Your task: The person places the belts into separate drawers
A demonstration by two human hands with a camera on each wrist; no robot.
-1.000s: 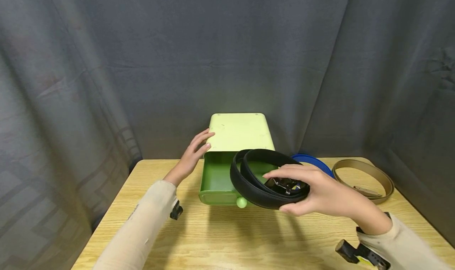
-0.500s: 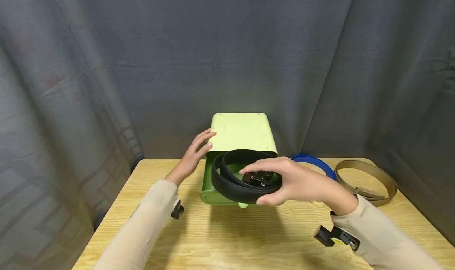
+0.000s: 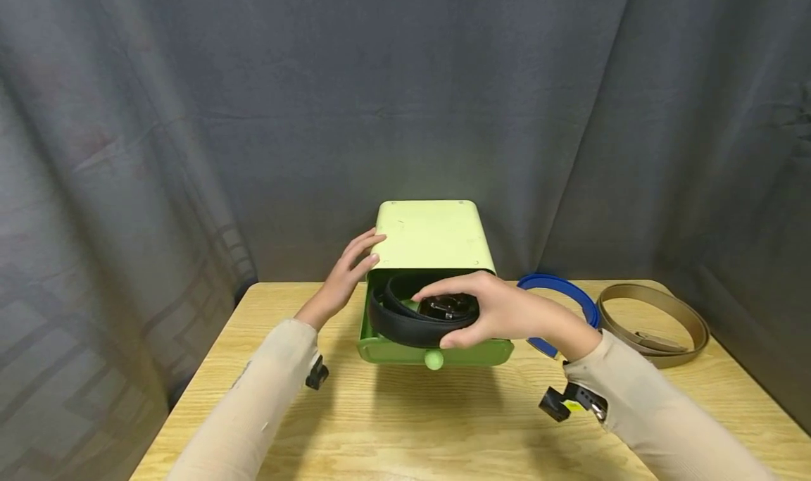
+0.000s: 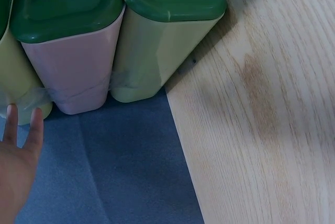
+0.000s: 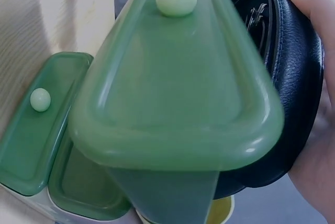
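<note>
A coiled black belt (image 3: pixel 408 329) with a dark shiny buckle is partly inside the pulled-out green drawer (image 3: pixel 395 354). My right hand (image 3: pixel 503 312) grips the coil by its right side, thumb at the front and fingers over the back. In the right wrist view the belt (image 5: pixel 296 88) shows behind the drawer front (image 5: pixel 172 88), which hides part of it. The drawer belongs to a pale green box (image 3: pixel 431 234). My left hand (image 3: pixel 342 278) rests against the box's left side with extended fingers; in the left wrist view, two fingers (image 4: pixel 35 130) reach toward the lower boxes.
Right of the box lie a blue belt (image 3: pixel 551 282) and a coiled tan belt (image 3: pixel 681 312) on the wooden table (image 3: pixel 431 432). A grey curtain (image 3: pixel 405 101) hangs behind. Side by side, a pink box (image 4: pixel 78 72) and light green box (image 4: pixel 149 51) have green fronts.
My right hand has carried the black belt left and down, from over the drawer's right part into the drawer. The left hand has stayed against the box.
</note>
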